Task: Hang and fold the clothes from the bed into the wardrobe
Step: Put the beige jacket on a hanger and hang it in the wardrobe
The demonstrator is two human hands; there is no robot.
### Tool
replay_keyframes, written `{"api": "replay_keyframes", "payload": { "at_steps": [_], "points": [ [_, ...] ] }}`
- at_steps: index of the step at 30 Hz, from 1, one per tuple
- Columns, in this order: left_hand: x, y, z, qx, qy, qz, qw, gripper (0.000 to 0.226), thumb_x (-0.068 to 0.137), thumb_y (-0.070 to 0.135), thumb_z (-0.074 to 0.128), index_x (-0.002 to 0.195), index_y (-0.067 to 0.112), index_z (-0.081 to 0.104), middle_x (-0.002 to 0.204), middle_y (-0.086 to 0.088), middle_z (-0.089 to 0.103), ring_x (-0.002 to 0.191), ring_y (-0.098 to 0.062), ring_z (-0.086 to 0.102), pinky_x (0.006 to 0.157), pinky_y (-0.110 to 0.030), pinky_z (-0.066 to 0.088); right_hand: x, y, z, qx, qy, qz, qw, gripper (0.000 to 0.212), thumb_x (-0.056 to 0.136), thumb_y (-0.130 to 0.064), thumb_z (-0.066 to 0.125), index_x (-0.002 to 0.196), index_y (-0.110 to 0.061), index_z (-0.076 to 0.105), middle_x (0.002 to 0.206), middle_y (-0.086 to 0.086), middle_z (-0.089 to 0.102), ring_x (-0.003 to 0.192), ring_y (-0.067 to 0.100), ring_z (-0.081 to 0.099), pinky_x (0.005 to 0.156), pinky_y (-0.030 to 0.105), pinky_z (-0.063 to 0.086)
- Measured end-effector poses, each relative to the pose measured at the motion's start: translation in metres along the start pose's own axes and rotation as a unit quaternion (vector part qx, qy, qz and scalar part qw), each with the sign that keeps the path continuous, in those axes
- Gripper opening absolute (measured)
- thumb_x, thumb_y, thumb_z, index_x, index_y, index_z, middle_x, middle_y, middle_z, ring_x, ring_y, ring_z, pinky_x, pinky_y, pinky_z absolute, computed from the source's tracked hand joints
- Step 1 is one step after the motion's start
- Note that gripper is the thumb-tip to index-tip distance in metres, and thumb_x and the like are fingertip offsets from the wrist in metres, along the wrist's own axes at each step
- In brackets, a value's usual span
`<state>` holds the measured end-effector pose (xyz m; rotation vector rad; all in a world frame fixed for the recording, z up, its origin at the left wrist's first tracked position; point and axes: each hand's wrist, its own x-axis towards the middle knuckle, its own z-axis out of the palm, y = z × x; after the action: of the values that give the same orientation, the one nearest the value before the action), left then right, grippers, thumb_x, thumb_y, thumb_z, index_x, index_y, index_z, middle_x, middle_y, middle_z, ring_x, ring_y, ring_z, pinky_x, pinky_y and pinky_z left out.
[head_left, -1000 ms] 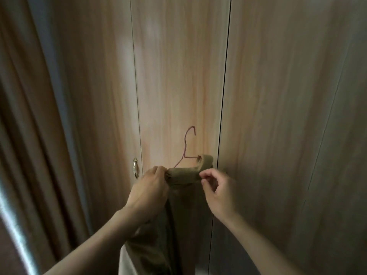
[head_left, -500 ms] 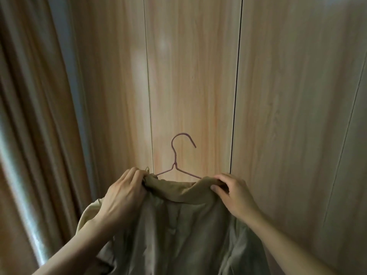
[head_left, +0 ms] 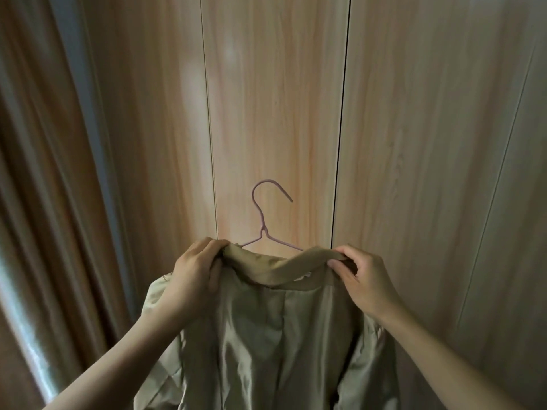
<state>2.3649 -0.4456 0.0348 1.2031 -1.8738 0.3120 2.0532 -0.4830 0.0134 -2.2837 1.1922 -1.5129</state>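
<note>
A beige jacket (head_left: 266, 335) with a shiny lining hangs spread out in front of me on a thin pink wire hanger (head_left: 262, 214). The hanger's hook sticks up free above the collar and catches on nothing. My left hand (head_left: 196, 272) grips the jacket's left shoulder at the collar. My right hand (head_left: 361, 279) pinches the collar's right end. Both hands hold the garment up, close to the closed wooden wardrobe doors (head_left: 278, 113).
The wardrobe doors fill the view ahead, with narrow dark gaps between the panels. A brown curtain (head_left: 38, 202) hangs at the left, beside a pale wall strip. The bed is out of view.
The jacket was bunched narrow between my hands a second ago; my hands have moved apart and spread it wide across the hanger. The hanger has turned to face me.
</note>
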Motion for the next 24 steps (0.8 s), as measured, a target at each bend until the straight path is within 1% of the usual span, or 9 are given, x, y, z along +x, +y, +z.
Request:
{"api": "replay_keyframes", "payload": {
  "at_steps": [4,6,8,11,15,18,20,22,24],
  "points": [
    [0.012,0.018,0.010,-0.050,-0.057,0.047,0.996,0.035,0.080,0.000,0.049,0.109,0.000,0.069,0.095,-0.008,0.068,0.085,-0.028,0.064,0.077,-0.037,0.049,-0.003,-0.002,-0.005,0.005,-0.044,-0.014,0.999,0.010,0.095,-0.020,0.062,0.099,-0.025,0.070,0.085,-0.018,0.068,0.085,0.003,0.066,0.073,0.009,0.047],
    [0.016,0.027,0.018,-0.065,-0.076,0.067,0.993,0.038,0.080,0.000,0.047,0.111,0.002,0.068,0.097,-0.008,0.068,0.087,-0.026,0.063,0.079,-0.036,0.050,-0.006,-0.002,-0.005,-0.005,-0.045,-0.012,0.999,0.011,0.095,-0.020,0.062,0.100,-0.028,0.069,0.088,-0.021,0.068,0.086,0.002,0.066,0.074,0.008,0.047],
    [0.017,0.030,0.025,-0.070,-0.078,0.065,0.992,0.038,0.082,0.003,0.046,0.114,0.005,0.067,0.100,-0.005,0.066,0.090,-0.024,0.061,0.080,-0.036,0.049,-0.009,0.001,-0.007,-0.010,-0.027,-0.011,1.000,0.015,0.094,-0.018,0.064,0.100,-0.031,0.069,0.090,-0.022,0.069,0.087,0.000,0.066,0.074,0.007,0.047],
    [0.012,0.027,0.033,-0.053,-0.074,0.063,0.994,0.034,0.089,0.008,0.049,0.119,0.011,0.063,0.105,0.000,0.061,0.091,-0.017,0.057,0.080,-0.028,0.046,-0.016,0.008,-0.013,-0.005,-0.002,-0.004,1.000,0.019,0.094,-0.015,0.064,0.098,-0.033,0.069,0.092,-0.021,0.070,0.086,0.000,0.066,0.072,0.005,0.045],
    [0.002,0.020,0.037,-0.026,-0.046,0.031,0.998,0.028,0.094,0.015,0.056,0.122,0.019,0.057,0.110,0.005,0.056,0.094,-0.014,0.055,0.075,-0.020,0.037,-0.022,0.021,-0.021,0.005,0.029,0.027,0.999,0.012,0.094,-0.021,0.062,0.099,-0.028,0.071,0.088,-0.017,0.071,0.084,0.002,0.067,0.069,0.012,0.051],
    [-0.004,0.014,0.031,-0.012,-0.019,-0.001,1.000,0.028,0.098,0.022,0.054,0.126,0.022,0.054,0.117,0.008,0.054,0.102,-0.013,0.055,0.078,-0.029,0.047,-0.022,0.028,-0.026,0.006,0.048,0.038,0.998,0.008,0.093,-0.023,0.063,0.093,-0.028,0.070,0.082,-0.012,0.071,0.077,0.006,0.066,0.065,0.020,0.052],
    [-0.006,0.016,0.027,-0.013,-0.014,0.020,1.000,0.027,0.098,0.019,0.050,0.125,0.019,0.056,0.118,0.008,0.055,0.105,-0.013,0.054,0.082,-0.030,0.048,-0.021,0.031,-0.025,0.006,0.053,0.040,0.998,0.007,0.093,-0.024,0.063,0.090,-0.026,0.069,0.080,-0.009,0.070,0.074,0.009,0.065,0.065,0.026,0.052],
    [-0.006,0.021,0.023,-0.022,-0.038,0.027,0.999,0.029,0.099,0.031,0.043,0.123,0.021,0.057,0.115,0.011,0.056,0.105,-0.010,0.053,0.081,-0.033,0.049,-0.021,0.031,-0.021,0.004,0.055,0.037,0.998,0.008,0.093,-0.021,0.064,0.088,-0.026,0.069,0.079,-0.009,0.070,0.072,0.008,0.064,0.063,0.024,0.051],
    [-0.004,0.024,0.023,-0.022,-0.056,0.026,0.998,0.035,0.099,0.044,0.041,0.121,0.022,0.058,0.112,0.012,0.057,0.104,-0.009,0.052,0.084,-0.032,0.048,-0.020,0.031,-0.016,0.000,0.056,0.037,0.998,0.008,0.093,-0.020,0.066,0.086,-0.023,0.067,0.077,-0.007,0.069,0.070,0.010,0.064,0.063,0.026,0.050]
  ]
}}
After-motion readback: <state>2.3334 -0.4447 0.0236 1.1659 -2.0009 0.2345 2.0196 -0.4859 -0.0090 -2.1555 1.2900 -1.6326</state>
